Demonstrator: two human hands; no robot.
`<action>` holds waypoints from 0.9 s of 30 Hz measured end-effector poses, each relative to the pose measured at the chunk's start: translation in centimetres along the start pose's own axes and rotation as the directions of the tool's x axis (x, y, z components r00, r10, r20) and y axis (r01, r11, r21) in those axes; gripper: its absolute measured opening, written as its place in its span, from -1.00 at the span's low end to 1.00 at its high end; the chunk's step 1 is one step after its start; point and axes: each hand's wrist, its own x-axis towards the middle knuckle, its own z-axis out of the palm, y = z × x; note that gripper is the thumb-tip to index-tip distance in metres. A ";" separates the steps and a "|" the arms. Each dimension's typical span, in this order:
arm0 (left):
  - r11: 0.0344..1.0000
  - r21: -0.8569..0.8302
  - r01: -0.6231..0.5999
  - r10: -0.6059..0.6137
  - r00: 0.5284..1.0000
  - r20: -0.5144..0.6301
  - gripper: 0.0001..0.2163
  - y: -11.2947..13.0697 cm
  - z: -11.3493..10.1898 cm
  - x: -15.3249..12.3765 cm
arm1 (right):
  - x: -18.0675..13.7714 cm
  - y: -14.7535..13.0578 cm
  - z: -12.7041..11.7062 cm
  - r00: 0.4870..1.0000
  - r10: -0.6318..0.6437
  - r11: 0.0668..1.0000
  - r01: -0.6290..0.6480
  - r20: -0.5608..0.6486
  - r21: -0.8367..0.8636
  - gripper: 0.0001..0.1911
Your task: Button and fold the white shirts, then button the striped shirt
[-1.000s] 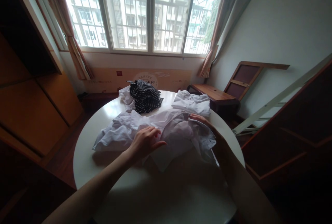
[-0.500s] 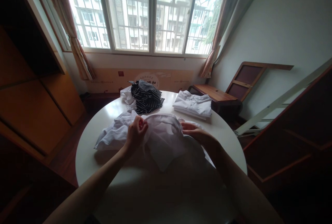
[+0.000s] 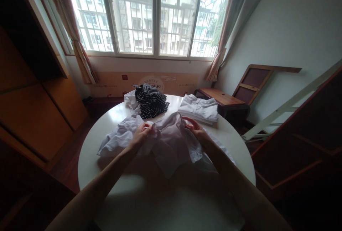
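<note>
A crumpled white shirt (image 3: 171,145) is spread across the middle of the round white table (image 3: 149,202), one part hanging toward me. Its fabric is pinched on the left by my left hand (image 3: 141,133), thumb against fingers. On the right, my right hand (image 3: 196,129) has its fingers closed on the raised edge of the same shirt. White cloth stretches out to both sides, beyond my left hand and under my right forearm. Folds hide the exact part of the shirt in each hand.
Behind the shirt sits a bunched black-and-white striped garment (image 3: 151,101), with white cloth (image 3: 130,102) beside it. A folded white shirt stack (image 3: 198,108) lies at the back right. Beyond the table stand a wooden bench (image 3: 223,95) and a long cardboard box (image 3: 112,83).
My right hand has turned and now grips the shirt's edge, which has risen and bunched between the hands. My left hand keeps its pinch. A flap now hangs below my right hand.
</note>
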 end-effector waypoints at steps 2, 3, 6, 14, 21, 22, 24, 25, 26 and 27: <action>0.988 -0.132 0.081 -0.067 0.992 0.106 -0.69 0.1 0.9 -0.8 | -0.4 0.3 1.0 0.999 -0.043 0.993 0.046 0.032 -0.108 -0.65; 0.975 -0.191 0.116 -0.084 0.982 0.170 -0.69 0.3 1.3 -1.3 | -0.7 0.3 1.5 0.997 -0.048 0.984 0.058 0.059 -0.171 -0.70; 0.957 -0.253 0.142 -0.056 0.946 0.319 -0.69 0.8 2.5 -2.6 | -1.6 0.0 2.6 0.987 -0.021 0.936 0.074 0.156 -0.344 -0.65; 0.989 -0.055 -0.137 0.146 0.843 0.518 -0.78 1.2 2.8 -4.0 | -1.8 0.7 3.1 0.960 -0.143 0.665 0.273 0.239 -0.695 -0.77; 0.717 0.321 -0.618 0.500 0.778 0.382 -0.69 0.9 2.4 -4.2 | 0.3 -0.7 2.2 0.940 -0.312 0.767 0.165 -0.135 -0.619 -0.86; 0.670 0.376 -0.640 0.534 0.767 0.354 -0.65 0.9 2.3 -4.0 | 0.8 -1.5 2.2 0.918 -0.339 0.814 0.176 -0.207 -0.554 -0.85; 0.580 0.506 -0.639 0.571 0.761 0.308 -0.53 0.7 2.0 -3.6 | 1.5 -3.3 2.6 0.865 -0.404 0.865 0.256 -0.297 -0.432 -0.82; 0.533 0.578 -0.618 0.573 0.767 0.291 -0.47 0.6 1.8 -3.3 | 1.8 -4.3 3.0 0.838 -0.445 0.864 0.309 -0.316 -0.397 -0.81; 0.488 0.651 -0.581 0.573 0.776 0.264 -0.41 0.6 1.6 -3.0 | 2.1 -5.4 3.4 0.812 -0.486 0.853 0.359 -0.324 -0.379 -0.82; 0.448 0.718 -0.532 0.578 0.785 0.221 -0.37 0.6 1.4 -2.8 | 2.3 -6.4 3.9 0.786 -0.526 0.835 0.406 -0.323 -0.372 -0.82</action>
